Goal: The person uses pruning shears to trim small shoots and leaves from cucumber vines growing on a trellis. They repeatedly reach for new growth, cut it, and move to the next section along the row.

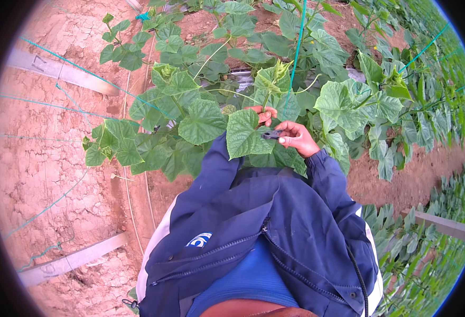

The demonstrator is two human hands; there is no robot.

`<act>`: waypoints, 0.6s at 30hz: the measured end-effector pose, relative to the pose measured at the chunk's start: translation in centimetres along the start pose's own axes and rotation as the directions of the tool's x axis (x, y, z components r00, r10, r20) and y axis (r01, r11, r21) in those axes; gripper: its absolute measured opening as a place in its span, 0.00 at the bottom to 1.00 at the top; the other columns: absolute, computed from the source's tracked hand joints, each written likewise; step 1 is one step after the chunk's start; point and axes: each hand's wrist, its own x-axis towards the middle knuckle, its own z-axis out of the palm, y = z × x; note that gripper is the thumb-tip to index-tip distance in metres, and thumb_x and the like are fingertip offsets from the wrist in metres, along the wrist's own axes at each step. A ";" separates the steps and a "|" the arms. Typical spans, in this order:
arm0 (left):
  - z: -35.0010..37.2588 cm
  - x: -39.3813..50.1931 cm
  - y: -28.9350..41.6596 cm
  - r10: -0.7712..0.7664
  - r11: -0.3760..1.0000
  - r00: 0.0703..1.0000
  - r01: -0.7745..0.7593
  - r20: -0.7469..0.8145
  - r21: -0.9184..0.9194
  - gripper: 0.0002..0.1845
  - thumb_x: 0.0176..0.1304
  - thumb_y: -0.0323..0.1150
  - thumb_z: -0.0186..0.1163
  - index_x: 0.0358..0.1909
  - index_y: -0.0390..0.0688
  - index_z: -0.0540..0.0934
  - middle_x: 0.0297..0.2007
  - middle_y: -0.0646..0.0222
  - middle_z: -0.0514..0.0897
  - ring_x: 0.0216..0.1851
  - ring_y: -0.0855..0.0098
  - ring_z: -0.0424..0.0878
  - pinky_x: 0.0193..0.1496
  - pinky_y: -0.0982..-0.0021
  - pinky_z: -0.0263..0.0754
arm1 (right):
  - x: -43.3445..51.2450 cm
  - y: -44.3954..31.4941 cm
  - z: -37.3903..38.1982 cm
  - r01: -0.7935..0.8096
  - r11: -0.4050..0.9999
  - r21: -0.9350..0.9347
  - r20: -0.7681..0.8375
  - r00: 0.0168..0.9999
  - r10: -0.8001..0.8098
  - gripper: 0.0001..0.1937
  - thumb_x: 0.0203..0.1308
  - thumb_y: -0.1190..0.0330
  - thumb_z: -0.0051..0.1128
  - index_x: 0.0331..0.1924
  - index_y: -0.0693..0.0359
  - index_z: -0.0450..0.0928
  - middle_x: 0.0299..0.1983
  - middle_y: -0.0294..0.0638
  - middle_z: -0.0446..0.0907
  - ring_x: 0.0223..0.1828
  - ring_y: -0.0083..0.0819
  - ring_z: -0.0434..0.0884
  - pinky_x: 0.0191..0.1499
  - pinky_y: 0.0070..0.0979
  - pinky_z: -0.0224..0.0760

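My right hand pinches a small dark plastic clip between thumb and fingers, just over the edge of a broad green leaf. Behind that leaf, my left hand has its fingers curled at the stem of a young cucumber-type vine; the leaf hides part of this hand. The vine's pale growing tip stands above my fingers. A green twine runs down beside the tip and passes behind my right hand's side of the plant.
Leafy vines crowd both sides of my hands. More green twines slant across on the left, before a cracked earth wall. Concrete posts jut from the left, and another post lies at the lower right.
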 end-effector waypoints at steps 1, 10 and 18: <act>0.0 0.3 0.1 -0.045 0.996 0.999 0.046 0.017 -0.077 0.15 0.70 0.35 0.62 0.51 0.36 0.81 0.41 0.71 0.81 0.40 0.79 0.74 0.47 0.74 0.70 | 0.3 0.2 0.1 -0.004 1.000 -0.018 0.033 0.999 0.005 0.19 0.58 0.66 0.71 0.50 0.63 0.77 0.36 0.32 0.81 0.32 0.16 0.76 0.36 0.17 0.68; -0.2 2.9 -1.8 0.135 0.985 0.968 -0.154 0.210 0.078 0.10 0.70 0.33 0.61 0.47 0.38 0.83 0.55 0.59 0.80 0.41 0.78 0.77 0.46 0.74 0.71 | 1.3 0.8 -0.3 -0.019 1.000 0.018 0.054 0.998 0.018 0.17 0.61 0.61 0.67 0.48 0.62 0.77 0.33 0.30 0.79 0.31 0.17 0.76 0.34 0.17 0.69; 0.4 4.0 -0.7 0.058 0.998 0.989 -0.055 0.138 -0.024 0.11 0.71 0.33 0.61 0.43 0.33 0.80 0.34 0.66 0.80 0.36 0.73 0.77 0.45 0.69 0.73 | 0.6 -0.2 -0.9 0.021 1.000 -0.016 0.051 0.999 -0.020 0.17 0.61 0.64 0.67 0.49 0.60 0.77 0.39 0.30 0.79 0.36 0.16 0.75 0.39 0.17 0.70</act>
